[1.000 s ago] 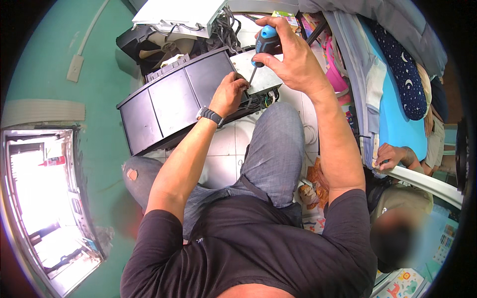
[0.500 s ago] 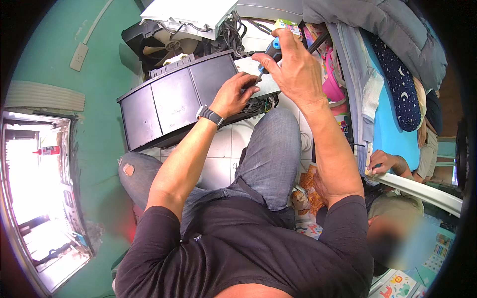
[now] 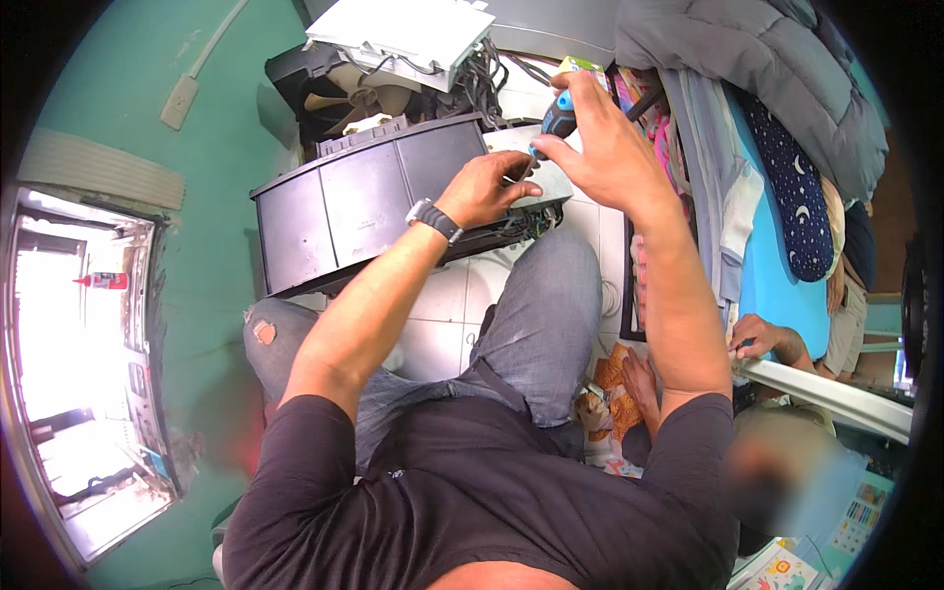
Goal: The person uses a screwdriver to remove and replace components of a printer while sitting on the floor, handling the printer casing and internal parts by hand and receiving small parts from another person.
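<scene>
Gripping a screwdriver in the right hand, closed on the blue-and-black handle, with the thumb low toward the shaft and a finger up at the butt end. Held at a slant, with the handle uppermost and the shaft running down and leftward to the fingers of the left hand. Placed above the right end of a long black casing, by a pale metal box. Too hidden to tell where the tip sits.

With the left hand, half open, curling the fingers above and stretching the thumb below, just beside the shaft. Impossible to tell whether pinching anything there. Near a bunch of wires too.

With the right arm, reaching forward from the lower right, bending inward at the wrist, back of the hand up. With the left arm, slanting up and rightward, wearing a dark watch.

Spread at the knees in torn jeans, close to the casing. Beyond it, in view: a fan and a white box.
</scene>
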